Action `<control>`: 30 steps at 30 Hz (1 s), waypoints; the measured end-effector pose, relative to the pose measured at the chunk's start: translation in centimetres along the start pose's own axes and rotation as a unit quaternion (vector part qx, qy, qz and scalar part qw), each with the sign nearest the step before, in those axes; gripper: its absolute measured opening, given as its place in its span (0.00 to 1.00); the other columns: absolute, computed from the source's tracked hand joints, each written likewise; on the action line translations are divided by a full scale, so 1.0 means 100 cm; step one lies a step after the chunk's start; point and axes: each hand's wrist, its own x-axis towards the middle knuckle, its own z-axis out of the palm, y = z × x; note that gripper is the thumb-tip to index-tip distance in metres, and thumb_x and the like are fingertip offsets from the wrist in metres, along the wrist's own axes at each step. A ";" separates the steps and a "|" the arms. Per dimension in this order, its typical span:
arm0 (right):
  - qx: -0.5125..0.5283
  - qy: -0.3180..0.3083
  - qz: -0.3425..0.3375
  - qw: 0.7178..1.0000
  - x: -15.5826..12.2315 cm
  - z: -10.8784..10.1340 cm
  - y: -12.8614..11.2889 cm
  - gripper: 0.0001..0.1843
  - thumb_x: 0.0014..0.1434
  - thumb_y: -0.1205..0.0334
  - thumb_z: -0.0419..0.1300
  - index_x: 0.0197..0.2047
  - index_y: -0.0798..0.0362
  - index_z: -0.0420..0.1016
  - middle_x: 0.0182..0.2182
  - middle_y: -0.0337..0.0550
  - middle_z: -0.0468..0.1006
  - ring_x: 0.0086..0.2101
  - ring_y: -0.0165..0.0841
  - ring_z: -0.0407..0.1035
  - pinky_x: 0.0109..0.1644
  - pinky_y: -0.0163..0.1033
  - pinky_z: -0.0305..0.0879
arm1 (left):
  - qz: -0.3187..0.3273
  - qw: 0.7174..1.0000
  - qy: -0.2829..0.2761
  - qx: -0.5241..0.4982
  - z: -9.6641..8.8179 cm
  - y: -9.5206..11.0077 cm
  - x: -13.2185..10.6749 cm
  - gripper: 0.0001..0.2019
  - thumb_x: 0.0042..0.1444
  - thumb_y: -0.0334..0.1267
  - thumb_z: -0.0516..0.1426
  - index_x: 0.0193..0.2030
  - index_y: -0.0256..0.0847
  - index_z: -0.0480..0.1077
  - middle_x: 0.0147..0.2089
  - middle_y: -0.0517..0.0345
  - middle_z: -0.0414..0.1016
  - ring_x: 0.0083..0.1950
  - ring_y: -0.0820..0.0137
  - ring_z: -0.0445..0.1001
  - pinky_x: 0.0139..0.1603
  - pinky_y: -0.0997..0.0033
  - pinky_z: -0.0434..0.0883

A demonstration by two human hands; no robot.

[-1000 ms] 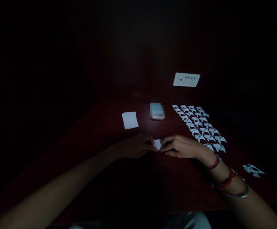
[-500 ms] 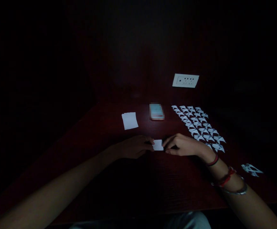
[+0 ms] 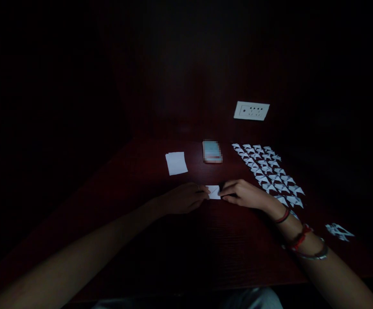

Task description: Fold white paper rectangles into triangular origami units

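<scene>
A small folded white paper (image 3: 214,193) lies between my hands on the dark red table, with a slanting crease or edge across its face. My left hand (image 3: 186,198) pinches its left side between thumb and fingers. At its right edge, my right hand (image 3: 242,193) grips with thumb and forefinger close together. Beyond my left hand rests a short stack of square white paper sheets (image 3: 176,163). Rows of several folded paper pieces (image 3: 275,177) with pointed ends spread out beyond my right hand.
A phone-like object (image 3: 212,152) with a blurred face lies near the back of the table (image 3: 135,171). Thin pale paper scraps (image 3: 339,231) lie near the right edge. A white socket plate (image 3: 251,110) is on the back wall. The surroundings are very dark.
The paper between my hands showed a plain face before and now shows a slanting line. My right fingers have closed in on its right edge. The view has shifted slightly.
</scene>
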 end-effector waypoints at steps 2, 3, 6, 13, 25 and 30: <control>-0.003 0.008 0.009 1.000 0.000 0.002 0.001 0.12 0.54 0.68 0.52 0.40 0.52 0.73 0.34 0.43 0.72 0.35 0.30 0.66 0.40 0.34 0.60 | -0.010 1.000 -0.004 0.007 0.003 0.001 0.000 0.15 0.57 0.31 0.46 0.51 0.41 0.60 0.51 0.53 0.62 0.49 0.68 0.63 0.49 0.67 0.61; -0.004 0.014 0.016 1.000 0.001 0.003 0.002 0.12 0.54 0.67 0.52 0.41 0.52 0.72 0.34 0.43 0.72 0.35 0.30 0.66 0.40 0.34 0.60 | -0.012 1.000 -0.005 0.012 0.004 0.002 0.000 0.15 0.57 0.32 0.46 0.51 0.42 0.59 0.51 0.52 0.61 0.49 0.68 0.63 0.49 0.66 0.61; 0.001 0.034 0.041 0.999 0.001 0.006 0.003 0.11 0.54 0.64 0.52 0.40 0.53 0.72 0.33 0.43 0.71 0.34 0.29 0.66 0.38 0.34 0.60 | -0.022 1.000 -0.007 0.016 0.009 0.004 0.000 0.15 0.57 0.33 0.47 0.52 0.43 0.60 0.51 0.51 0.59 0.48 0.66 0.63 0.48 0.65 0.61; 0.064 0.067 0.071 0.993 0.003 0.010 0.003 0.09 0.50 0.59 0.57 0.33 0.55 0.72 0.30 0.41 0.71 0.31 0.28 0.65 0.35 0.33 0.59 | -0.029 0.999 -0.008 -0.022 0.008 0.008 0.002 0.15 0.56 0.30 0.46 0.50 0.43 0.62 0.51 0.52 0.58 0.48 0.68 0.62 0.49 0.65 0.61; 0.206 0.097 0.238 0.944 0.006 0.024 0.018 0.08 0.44 0.61 0.60 0.28 0.56 0.73 0.22 0.36 0.69 0.24 0.25 0.62 0.27 0.30 0.56 | -0.036 0.998 -0.015 -0.048 0.006 0.009 0.004 0.15 0.54 0.28 0.47 0.47 0.42 0.63 0.51 0.53 0.58 0.48 0.68 0.62 0.49 0.66 0.60; 0.193 0.132 0.264 0.936 0.007 0.026 0.024 0.06 0.44 0.66 0.58 0.28 0.57 0.74 0.21 0.36 0.68 0.23 0.24 0.61 0.26 0.30 0.56 | -0.032 0.998 -0.008 -0.055 0.005 0.009 0.004 0.15 0.53 0.27 0.47 0.47 0.41 0.63 0.51 0.53 0.58 0.49 0.68 0.61 0.51 0.66 0.60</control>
